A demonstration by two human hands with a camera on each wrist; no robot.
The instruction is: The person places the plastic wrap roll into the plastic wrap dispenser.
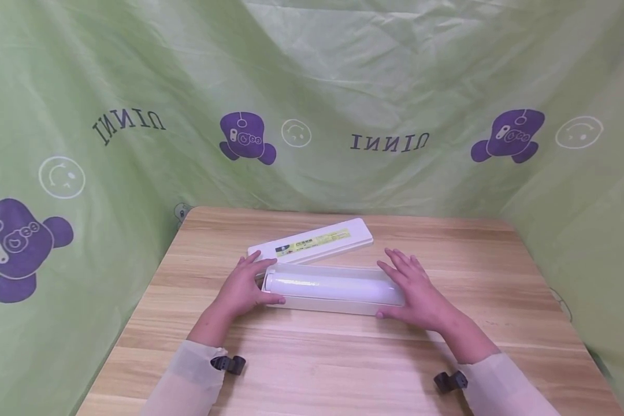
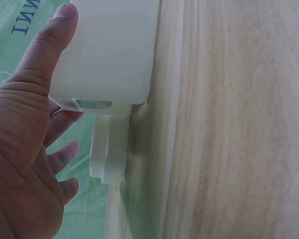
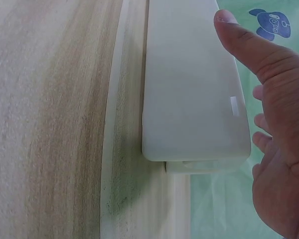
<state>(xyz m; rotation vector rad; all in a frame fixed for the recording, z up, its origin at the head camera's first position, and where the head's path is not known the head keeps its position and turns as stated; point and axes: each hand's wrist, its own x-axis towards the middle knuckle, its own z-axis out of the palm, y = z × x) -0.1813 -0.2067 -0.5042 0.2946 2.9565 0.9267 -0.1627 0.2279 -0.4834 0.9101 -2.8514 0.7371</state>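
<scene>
A long white cling film box (image 1: 325, 305) stands uncovered on the table, with a glossy white roll of cling film (image 1: 338, 288) lying lengthwise inside. My left hand (image 1: 245, 289) is spread at the box's left end, thumb at the near wall and index finger by the far rim. At the other end, my right hand (image 1: 418, 294) has its thumb at the near wall and its straight fingers reaching over the far side. In the left wrist view a slot shows in the end wall of the box (image 2: 109, 50). The right wrist view shows the plain near wall of the box (image 3: 194, 84).
Behind the box, a white lid (image 1: 361, 231) with a yellow-green label lies aslant, its left end close to my left fingers. Everything rests on a wood-grain table (image 1: 333, 370). A green printed curtain (image 1: 312, 179) hangs around the table's back and sides.
</scene>
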